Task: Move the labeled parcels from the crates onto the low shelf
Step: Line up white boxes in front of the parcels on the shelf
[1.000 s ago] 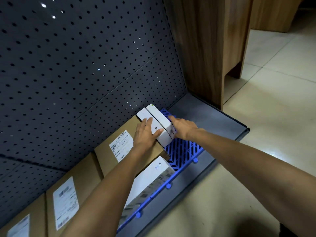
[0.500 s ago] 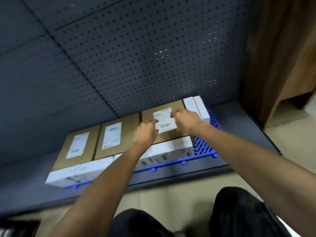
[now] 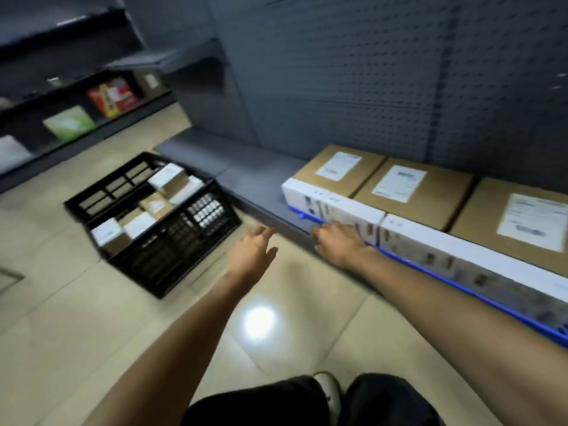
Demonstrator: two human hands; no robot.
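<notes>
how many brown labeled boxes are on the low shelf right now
3, in a row along the pegboard: left box, middle box, right box, cut off by the frame edge. More may sit beyond it.

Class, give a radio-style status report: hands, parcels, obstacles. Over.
Left hand open, stretched toward crate. Right hand curled at shelf edge, grip unclear. Parcels in crate. Nothing between hand and crate.

Shelf (image 3: 252, 176): 3 brn parcels (image 3: 413, 195), 2 wht boxes (image 3: 335, 199); 2 crates (image 3: 172, 250), 2 hands (image 3: 250, 256).
</notes>
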